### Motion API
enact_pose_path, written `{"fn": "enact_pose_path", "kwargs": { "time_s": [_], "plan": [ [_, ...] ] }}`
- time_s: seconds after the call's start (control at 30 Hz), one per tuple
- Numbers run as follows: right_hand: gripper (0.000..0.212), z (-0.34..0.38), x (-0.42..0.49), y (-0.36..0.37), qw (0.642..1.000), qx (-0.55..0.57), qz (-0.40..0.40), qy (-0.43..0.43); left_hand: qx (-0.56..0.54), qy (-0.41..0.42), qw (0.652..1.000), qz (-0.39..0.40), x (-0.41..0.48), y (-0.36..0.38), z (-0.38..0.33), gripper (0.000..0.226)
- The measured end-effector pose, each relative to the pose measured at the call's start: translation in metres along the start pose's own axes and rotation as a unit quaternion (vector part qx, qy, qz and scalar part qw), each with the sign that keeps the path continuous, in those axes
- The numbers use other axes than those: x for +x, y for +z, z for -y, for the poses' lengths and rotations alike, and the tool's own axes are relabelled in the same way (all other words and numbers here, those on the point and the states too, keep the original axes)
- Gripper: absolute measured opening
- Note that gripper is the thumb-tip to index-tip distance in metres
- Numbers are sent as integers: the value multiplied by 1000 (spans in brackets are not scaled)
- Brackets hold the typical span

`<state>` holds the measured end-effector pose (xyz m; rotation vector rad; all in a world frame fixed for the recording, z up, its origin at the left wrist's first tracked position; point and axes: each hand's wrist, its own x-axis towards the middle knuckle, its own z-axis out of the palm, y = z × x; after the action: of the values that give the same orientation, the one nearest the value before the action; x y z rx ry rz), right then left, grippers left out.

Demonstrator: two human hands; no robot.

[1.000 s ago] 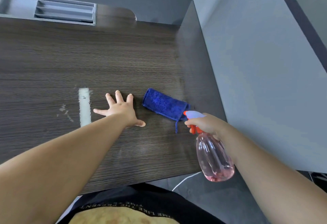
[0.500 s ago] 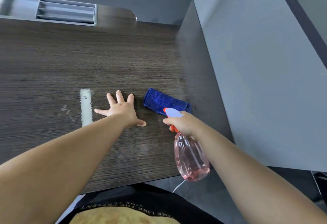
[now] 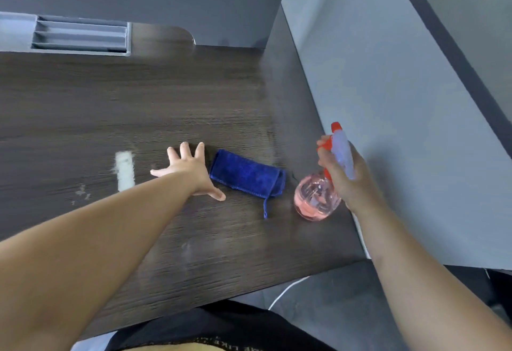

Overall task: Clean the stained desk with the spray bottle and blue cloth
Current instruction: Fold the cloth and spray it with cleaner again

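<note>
Gripping the bottle (image 3: 318,198) (pink liquid inside) by its neck, the right hand (image 3: 346,176) holds it at the desk's (image 3: 194,101) right edge. Left hand (image 3: 188,169) lies flat, fingers spread, between cloth (image 3: 246,174) and stain (image 3: 125,170).

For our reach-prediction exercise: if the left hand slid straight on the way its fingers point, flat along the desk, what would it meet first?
The left hand points toward the desk's far edge. Only bare wood lies ahead, so the way looks free; the stain and blue cloth sit off to either side.
</note>
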<state>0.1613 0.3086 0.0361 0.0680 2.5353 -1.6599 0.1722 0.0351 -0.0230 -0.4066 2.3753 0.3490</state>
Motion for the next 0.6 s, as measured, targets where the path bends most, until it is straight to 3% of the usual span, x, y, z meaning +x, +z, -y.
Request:
{"fn": "enact_pose_path", "kwargs": {
  "time_s": [0.17,0.27,0.33,0.4,0.5,0.6],
  "plan": [
    [33,-8,39,5,989,-36,-133,-45,37,-13,999,4,-1,2,-8,140],
    [65,-13,56,2,986,-78,-139,-47,36,-19,999,6,0,1,-10,139],
    [75,-22,60,3,985,-121,-113,-47,35,-21,999,4,1,1,-10,140],
    [70,-38,53,8,981,-145,-132,6,36,-20,999,3,1,3,-10,141],
    [69,-59,36,17,978,-88,-179,63,36,-17,999,-1,3,4,-10,141],
    [53,-58,36,20,979,-70,-181,56,33,-20,999,1,2,3,-10,141]
  ]
}}
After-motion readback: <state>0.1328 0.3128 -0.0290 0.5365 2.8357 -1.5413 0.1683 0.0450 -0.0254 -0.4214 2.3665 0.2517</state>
